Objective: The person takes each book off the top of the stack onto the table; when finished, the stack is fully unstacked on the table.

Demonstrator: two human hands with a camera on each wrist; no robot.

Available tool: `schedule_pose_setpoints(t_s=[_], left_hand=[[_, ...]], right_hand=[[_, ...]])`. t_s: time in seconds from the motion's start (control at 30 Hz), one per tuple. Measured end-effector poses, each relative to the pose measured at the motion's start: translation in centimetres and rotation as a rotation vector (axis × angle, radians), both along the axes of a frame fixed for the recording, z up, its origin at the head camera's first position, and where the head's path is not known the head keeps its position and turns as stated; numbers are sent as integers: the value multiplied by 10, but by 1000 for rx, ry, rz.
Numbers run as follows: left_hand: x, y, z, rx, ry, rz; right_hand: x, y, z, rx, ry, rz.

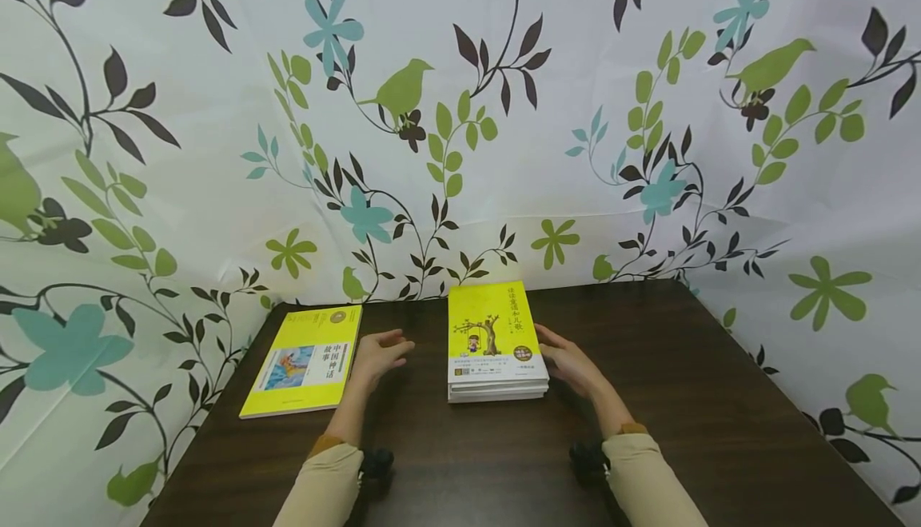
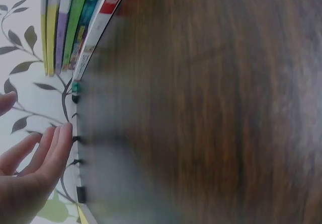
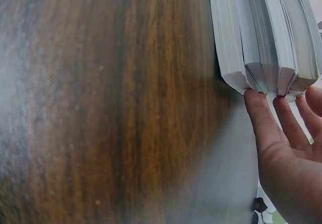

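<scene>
Sleeves [image 1: 324, 483]: 2, beige, w/ brown cuffs.
Wrist units [image 1: 376, 463]: 2, blk., 1 per arm.
Table [image 1: 489, 463]: dk. brown, wood-grain.
L hand [image 1: 374, 361]: fingers loosely extended, gripping nil; btwn. yellow paperback [image 1: 305, 369] & book stack [image 1: 496, 327], clear of the latter.
R hand [image 1: 573, 363]: fingers nearly straight, tips touching stack's R side (page edges, per R wrist view); not curled round it.
Yellow paperback: Chinese title, pic. panel, flat, slightly angled, L side of table.
Book stack: approx. ctr., toward far edge; top cover yellow, tree w/ child on swing. Spines, L wrist view: yellow, purple, green, teal, white/red.
Backdrop [image 1: 504, 159]: white, leaf/bird/flower print, behind table.
</scene>
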State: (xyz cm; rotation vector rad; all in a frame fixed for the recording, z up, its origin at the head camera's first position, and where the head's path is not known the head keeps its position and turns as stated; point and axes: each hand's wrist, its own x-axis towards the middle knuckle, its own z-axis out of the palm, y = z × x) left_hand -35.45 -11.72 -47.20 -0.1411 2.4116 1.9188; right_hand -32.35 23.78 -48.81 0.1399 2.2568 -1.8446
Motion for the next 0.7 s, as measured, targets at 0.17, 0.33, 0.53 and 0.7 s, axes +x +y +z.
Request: schedule_pose_setpoints(t_s=[0.17,0.33,0.53,0.7], left_hand=[[-1,11,-2,29,23,-22],[-2,21,-6,42,25,-43],[1,30,-11,51,14,-54],[5,38,-14,57,7,-77]], right_hand=[[-1,1,1,-6,-1,2],[-2,1,3,-15,2,3],[-2,2,0,-14,-2,6],[-2,0,-1,-13,-5,8]])
